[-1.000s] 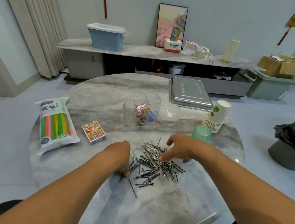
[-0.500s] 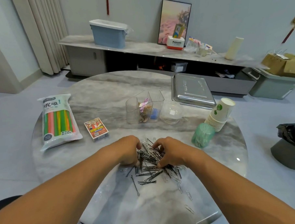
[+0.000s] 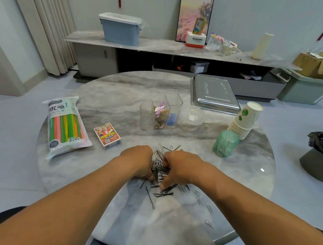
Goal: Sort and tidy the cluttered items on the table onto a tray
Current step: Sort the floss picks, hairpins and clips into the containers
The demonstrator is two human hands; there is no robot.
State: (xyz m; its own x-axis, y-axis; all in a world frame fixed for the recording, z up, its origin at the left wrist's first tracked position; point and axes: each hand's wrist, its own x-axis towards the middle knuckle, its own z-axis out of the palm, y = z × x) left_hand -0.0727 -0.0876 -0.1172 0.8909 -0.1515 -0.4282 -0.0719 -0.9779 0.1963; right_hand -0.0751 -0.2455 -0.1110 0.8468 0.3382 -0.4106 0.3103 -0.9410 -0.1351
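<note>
A pile of black hairpins and silver paper clips (image 3: 159,164) lies on the round marble table (image 3: 118,91). My left hand (image 3: 138,161) and my right hand (image 3: 179,168) cup the pile from both sides, fingers curled into it, pressing it into a tight heap. Several loose hairpins (image 3: 163,193) and paper clips (image 3: 209,209) lie nearer to me. A steel tray (image 3: 214,94) sits upside down at the far right. A clear divided organizer (image 3: 161,111) holding clips stands behind the pile.
A bag of coloured straws (image 3: 65,126) and a card box (image 3: 107,135) lie on the left. A clear dome lid (image 3: 191,117), a stack of paper cups (image 3: 244,120) and a green toothpick jar (image 3: 225,143) stand on the right. A black-bagged bin (image 3: 321,156) is on the floor.
Both hands have moved inward toward each other, raking the spread hairpins and clips into a tighter heap between them. The head camera has tilted slightly.
</note>
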